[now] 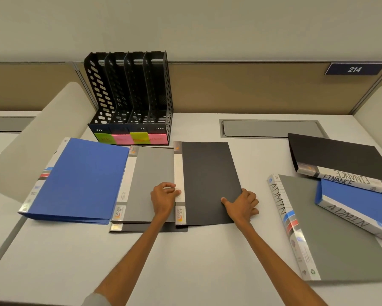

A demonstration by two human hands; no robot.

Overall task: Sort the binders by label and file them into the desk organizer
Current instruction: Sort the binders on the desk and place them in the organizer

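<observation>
White desk (196, 261), tan partition (229, 89) behind, black organizer (128, 91) back left, blue binder (79, 180), grey binder (151, 173), left hand (164, 197) pinching spine of black binder (209, 177) mid-desk, right hand (244, 206) curled round its edge, ADMIN binder (340, 235), FINANCE binder (335, 153) right.

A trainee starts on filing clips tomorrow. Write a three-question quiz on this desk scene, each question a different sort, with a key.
1. How many slots does the black desk organizer have?
2. Which word is written on the spine of the grey binder at the right? A) ADMIN B) FINANCE C) SALES
3. True or false: the left hand and the right hand both hold the black binder in the middle of the desk.
Key: 1 four; 2 A; 3 true.
</observation>
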